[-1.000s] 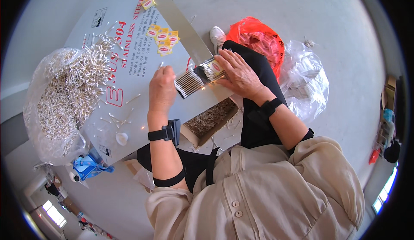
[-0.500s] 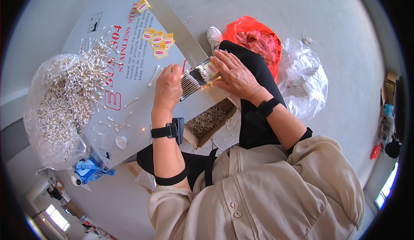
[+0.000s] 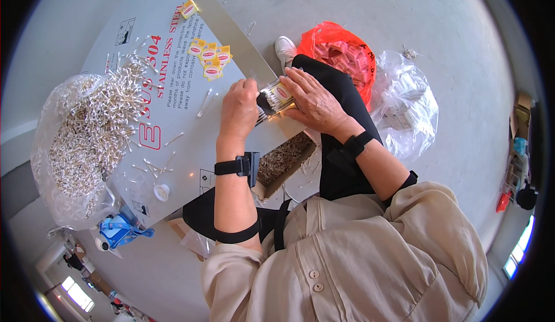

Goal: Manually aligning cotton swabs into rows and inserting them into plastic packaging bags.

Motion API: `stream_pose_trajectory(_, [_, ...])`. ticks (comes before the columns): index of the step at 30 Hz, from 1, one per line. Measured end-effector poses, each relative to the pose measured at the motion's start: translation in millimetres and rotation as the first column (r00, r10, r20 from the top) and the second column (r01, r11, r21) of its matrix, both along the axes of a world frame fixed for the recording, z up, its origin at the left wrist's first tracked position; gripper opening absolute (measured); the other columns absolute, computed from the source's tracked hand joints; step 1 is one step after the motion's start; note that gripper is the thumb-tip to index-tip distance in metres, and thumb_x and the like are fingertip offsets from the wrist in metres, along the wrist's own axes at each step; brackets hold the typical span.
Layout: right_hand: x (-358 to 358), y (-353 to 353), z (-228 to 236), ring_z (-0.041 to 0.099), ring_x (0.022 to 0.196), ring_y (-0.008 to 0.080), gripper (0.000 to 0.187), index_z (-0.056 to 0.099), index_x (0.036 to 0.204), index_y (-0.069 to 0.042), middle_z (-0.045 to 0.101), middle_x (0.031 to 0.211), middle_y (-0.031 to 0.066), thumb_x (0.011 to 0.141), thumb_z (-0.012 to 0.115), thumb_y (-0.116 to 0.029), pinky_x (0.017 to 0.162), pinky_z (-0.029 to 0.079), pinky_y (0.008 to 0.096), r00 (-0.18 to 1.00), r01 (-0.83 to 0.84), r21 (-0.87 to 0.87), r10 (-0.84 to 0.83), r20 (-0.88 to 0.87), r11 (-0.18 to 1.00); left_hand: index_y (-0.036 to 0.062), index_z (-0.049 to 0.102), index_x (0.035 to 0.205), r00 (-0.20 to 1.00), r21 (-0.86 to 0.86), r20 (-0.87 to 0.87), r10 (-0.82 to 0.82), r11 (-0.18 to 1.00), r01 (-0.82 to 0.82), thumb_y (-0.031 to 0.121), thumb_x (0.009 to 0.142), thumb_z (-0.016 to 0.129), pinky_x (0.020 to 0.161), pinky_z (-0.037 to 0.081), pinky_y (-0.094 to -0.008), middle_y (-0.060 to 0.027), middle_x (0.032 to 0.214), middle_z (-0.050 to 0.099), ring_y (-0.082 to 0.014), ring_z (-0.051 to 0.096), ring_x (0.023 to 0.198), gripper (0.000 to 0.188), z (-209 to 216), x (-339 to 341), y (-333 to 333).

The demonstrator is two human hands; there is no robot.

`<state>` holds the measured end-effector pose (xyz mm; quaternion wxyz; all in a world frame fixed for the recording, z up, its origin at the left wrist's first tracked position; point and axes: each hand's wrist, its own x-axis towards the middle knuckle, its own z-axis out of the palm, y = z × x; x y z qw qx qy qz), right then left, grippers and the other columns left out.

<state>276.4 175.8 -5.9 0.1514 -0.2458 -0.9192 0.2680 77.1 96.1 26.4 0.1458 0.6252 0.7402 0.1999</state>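
My left hand is closed around the near end of a row of cotton swabs, whose sticks mostly disappear behind the fingers. A dark patch lies across the row where it meets a small clear pack with a yellow-and-white label. White swab tips show at the pack's mouth. On the other side, my right hand grips that pack between thumb and fingers. Both hands are held close together over the table's right edge. Left of them on the table lie several similar yellow-labelled packs in a cluster.
A clear bag heaped with loose swabs stands on the table's left side. Stray swabs and a white round lid lie nearer. Below is an open carton of swabs. A red bag of pink packs and a clear bag sit right.
My left hand has moved right, up against the pack, so less of the swab row shows between the hands. My right hand has stayed nearly in place.
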Motion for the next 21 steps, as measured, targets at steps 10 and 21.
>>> stream_pose_trajectory(10, [0.2, -0.5, 5.0, 0.033, 0.139, 0.0442, 0.084, 0.035, 0.145, -0.005, 0.030, 0.152, 0.0246, 0.074, 0.078, -0.018, 0.112, 0.037, 0.0443, 0.983, 0.125, -0.147, -0.143, -0.115, 0.981, -0.0007, 0.060, 0.096, 0.997, 0.109, 0.027, 0.065, 0.992, -0.068, -0.007, 0.076, 0.055, 0.083, 0.050, -0.0450, -0.0179, 0.097, 0.063, -0.0376, 0.059, 0.095, 0.022, -3.8, 18.0, 1.9])
stream_pose_trajectory(21, [1.4, 5.7, -20.0, 0.036, 0.140, 0.0383, 0.070, 0.032, 0.148, -0.003, 0.036, 0.151, 0.0234, 0.087, 0.064, -0.010, 0.113, 0.033, 0.0386, 0.906, 0.109, -0.456, -0.278, -0.320, 0.883, 0.0018, 0.056, 0.129, 0.918, 0.055, -0.242, 0.315, 0.949, -0.311, 0.033, 0.090, 0.065, 0.108, 0.024, -0.0632, -0.0196, 0.154, 0.029, -0.0427, 0.019, 0.144, 0.050, -13.4, 57.6, -35.2])
